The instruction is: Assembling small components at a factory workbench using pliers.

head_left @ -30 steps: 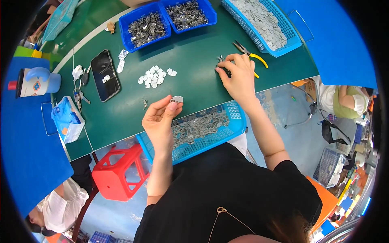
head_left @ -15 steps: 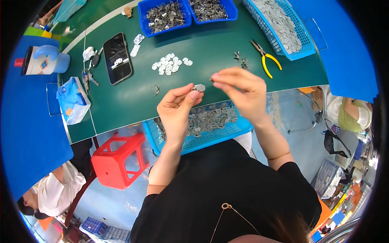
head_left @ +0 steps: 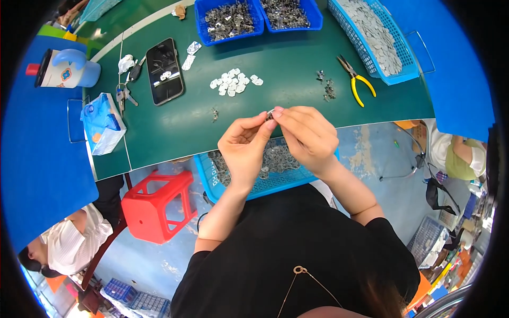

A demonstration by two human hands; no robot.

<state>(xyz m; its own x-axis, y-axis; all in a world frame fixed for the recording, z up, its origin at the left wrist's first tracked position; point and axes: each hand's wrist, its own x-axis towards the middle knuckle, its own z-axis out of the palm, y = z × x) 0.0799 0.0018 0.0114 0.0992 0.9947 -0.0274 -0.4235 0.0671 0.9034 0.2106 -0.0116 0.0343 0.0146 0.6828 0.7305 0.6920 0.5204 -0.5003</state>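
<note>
My left hand (head_left: 244, 151) pinches a small white plate (head_left: 270, 114) between thumb and fingertips, above the table's near edge. Meeting it there, my right hand (head_left: 310, 137) has its thumb and index finger closed at the same plate. Whether a tiny metal part sits between those right fingertips is hidden. Beyond the hands lies a loose pile of white plates (head_left: 231, 84). A little metal part (head_left: 214, 115) rests to the left, and a small cluster of metal parts (head_left: 330, 91) to the right. Below my hands, a light-blue basket (head_left: 244, 190) holds many flat metal pieces.
Yellow-handled pliers (head_left: 356, 82) lie at the right, near a blue basket (head_left: 398, 78) of white plates. Two blue bins (head_left: 229, 40) of metal parts stand at the back. A phone (head_left: 165, 71), keys (head_left: 123, 96) and tissue pack (head_left: 103, 124) are leftward. A red stool (head_left: 154, 212) stands below.
My right hand has moved left and down to my left hand, and their fingertips now meet at the white plate. The whole view has shifted slightly.
</note>
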